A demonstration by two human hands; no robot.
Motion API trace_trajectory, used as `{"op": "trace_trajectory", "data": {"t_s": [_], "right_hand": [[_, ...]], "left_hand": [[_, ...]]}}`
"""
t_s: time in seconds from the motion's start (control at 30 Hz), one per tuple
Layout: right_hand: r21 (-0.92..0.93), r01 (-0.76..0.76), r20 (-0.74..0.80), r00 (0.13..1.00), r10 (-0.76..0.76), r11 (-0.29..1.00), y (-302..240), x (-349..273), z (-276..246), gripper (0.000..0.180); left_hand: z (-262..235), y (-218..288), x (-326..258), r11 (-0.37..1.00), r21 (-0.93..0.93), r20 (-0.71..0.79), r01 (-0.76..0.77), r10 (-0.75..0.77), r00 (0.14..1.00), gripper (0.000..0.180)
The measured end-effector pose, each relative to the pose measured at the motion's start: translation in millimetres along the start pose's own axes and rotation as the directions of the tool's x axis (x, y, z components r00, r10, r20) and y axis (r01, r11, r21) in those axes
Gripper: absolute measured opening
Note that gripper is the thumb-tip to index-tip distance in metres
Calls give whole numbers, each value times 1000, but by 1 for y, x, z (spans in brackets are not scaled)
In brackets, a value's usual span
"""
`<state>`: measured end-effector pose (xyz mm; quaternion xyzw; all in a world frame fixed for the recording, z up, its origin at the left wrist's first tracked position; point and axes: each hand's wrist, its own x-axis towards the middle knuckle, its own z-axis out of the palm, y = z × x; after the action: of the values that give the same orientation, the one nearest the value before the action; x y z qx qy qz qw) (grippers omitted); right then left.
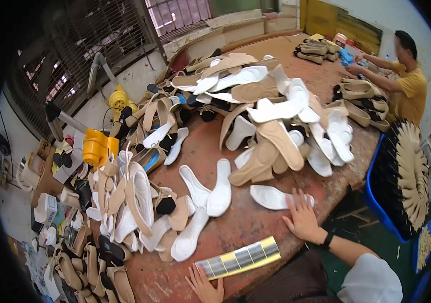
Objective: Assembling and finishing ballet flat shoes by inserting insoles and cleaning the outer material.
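Observation:
My right hand point(302, 218) lies flat with fingers spread on the reddish worn table point(256, 217), its fingertips touching a white shoe insole point(275, 197). My left hand point(204, 287) rests near the table's front edge, fingers apart, touching the near end of a long yellow-edged strip of grey stickers point(239, 258). Neither hand grips anything. Just beyond lie a pair of white insoles point(210, 189) and one more point(189, 235).
Heaps of white and beige insoles and shoe uppers point(271, 116) cover the table. Finished beige shoes point(94, 262) line the left. A yellow tool point(98, 146) sits at left. A blue bin with fanned beige soles point(402, 177) stands right. Another person in yellow point(402, 83) works far right.

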<state>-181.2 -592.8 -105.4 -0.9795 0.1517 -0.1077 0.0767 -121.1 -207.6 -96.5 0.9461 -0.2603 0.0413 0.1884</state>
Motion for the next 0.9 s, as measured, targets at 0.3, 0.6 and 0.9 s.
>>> {"op": "trace_trajectory", "data": {"t_s": [0.3,0.6,0.9], "right_hand": [[157,-48,80,996,36,986,11,-11,4,65],[236,-40,192,981,-6,971,16,-14,13,53],[575,16,375,884,-280,818,43,60,-87,67]], "left_hand": [[-8,4,7,959,-149,172,240,-214,962,96],[1,4,10,959,-88,252,269,-240,938,99],[-65,27,79,858,-184,443,480,-363,820,80]]}}
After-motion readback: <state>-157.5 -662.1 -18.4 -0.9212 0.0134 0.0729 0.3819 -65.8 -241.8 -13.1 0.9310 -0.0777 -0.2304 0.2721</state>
